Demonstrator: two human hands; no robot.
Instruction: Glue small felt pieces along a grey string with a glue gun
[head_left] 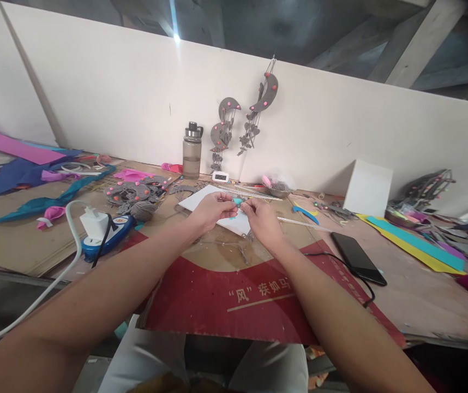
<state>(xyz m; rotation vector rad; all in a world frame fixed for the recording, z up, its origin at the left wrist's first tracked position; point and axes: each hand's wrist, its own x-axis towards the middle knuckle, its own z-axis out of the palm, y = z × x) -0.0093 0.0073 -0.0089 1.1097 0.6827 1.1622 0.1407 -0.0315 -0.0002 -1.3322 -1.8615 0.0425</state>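
A small turquoise piece is pinched between my two hands, above a white sheet on the cardboard. My left hand has its fingertips closed on the piece's left side. On its right side, the fingers of my right hand are pressed together at the piece. Thin grey cord lies on the cardboard just below my hands. Part of the turquoise piece is hidden by my fingers.
A blue power strip with a white charger stands at left, near grey felt shapes. A bottle and small clock stand by the wall. To the right lie a black phone, its cable and coloured sheets.
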